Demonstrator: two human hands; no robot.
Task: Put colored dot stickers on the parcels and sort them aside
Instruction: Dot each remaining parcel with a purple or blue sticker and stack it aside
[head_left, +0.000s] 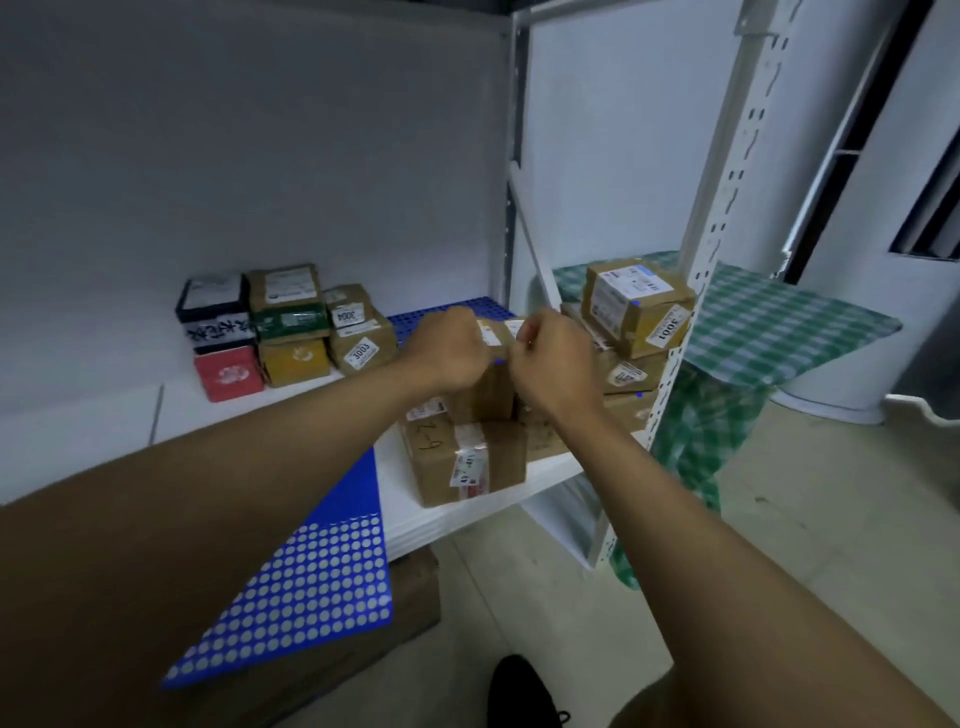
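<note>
A brown cardboard parcel (488, 387) is standing on top of the parcels at the middle of the white shelf (467, 512), and both hands are working at its top. The left hand (454, 351) is curling its fingers over the parcel's upper edge at nine o'clock, apparently gripping it. The right hand (550, 358) is closing its fingers at three o'clock; whether they are pinching anything is hidden. A small blue dot sticker (500, 362) is showing between the hands, so the sticking step looks to be finishing. Next, the parcel probably needs lifting toward the dotted brown boxes (636, 306) at two o'clock. The unmarked small boxes (291, 327) are waiting at ten o'clock. The blue perforated sticker sheet (306, 587) is lying at seven o'clock.
</note>
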